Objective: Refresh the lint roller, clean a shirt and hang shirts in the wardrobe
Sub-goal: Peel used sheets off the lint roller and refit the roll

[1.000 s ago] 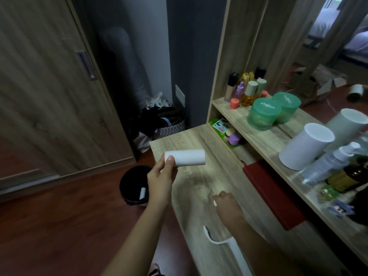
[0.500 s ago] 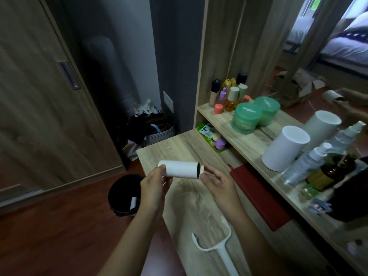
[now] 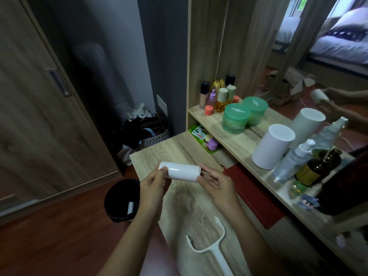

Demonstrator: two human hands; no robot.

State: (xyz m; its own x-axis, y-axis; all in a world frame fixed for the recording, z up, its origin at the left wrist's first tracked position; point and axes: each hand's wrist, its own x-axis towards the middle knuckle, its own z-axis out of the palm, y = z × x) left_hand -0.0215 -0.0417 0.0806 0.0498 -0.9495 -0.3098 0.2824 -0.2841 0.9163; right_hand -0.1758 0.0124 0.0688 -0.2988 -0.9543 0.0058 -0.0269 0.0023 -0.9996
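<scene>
I was looking down on a pale wooden table (image 3: 179, 152) that ran away from me beside a raised shelf (image 3: 239, 140) and a mirror (image 3: 298, 56). To the left were a red-brown floor (image 3: 59, 236) and a closed wardrobe door (image 3: 39, 116). Bags (image 3: 147, 132) were heaped in the dark corner beyond the table's far end.

Over the table, both hands held the white roll (image 3: 182, 172) level in the air. The left hand (image 3: 153, 188) had its fingers curled round the left end. The right hand (image 3: 217, 186) pinched the right end between thumb and fingers. The roller handle (image 3: 211, 246) lay flat on the table nearer to me, with nothing fitted on its fork and well apart from the roll.

A black bin (image 3: 119, 198) stood on the floor just beside the table's left edge, with a smaller roll (image 3: 130, 209) inside it. A red book (image 3: 253, 194) lay along the table under the shelf, just right of the right hand. On the shelf stood small bottles (image 3: 217, 94), two green jars (image 3: 236, 118), a white cylinder (image 3: 272, 146), a spray bottle (image 3: 292, 160) and a brown bottle (image 3: 316, 168). Nothing lay on the table between the hands and the handle.
</scene>
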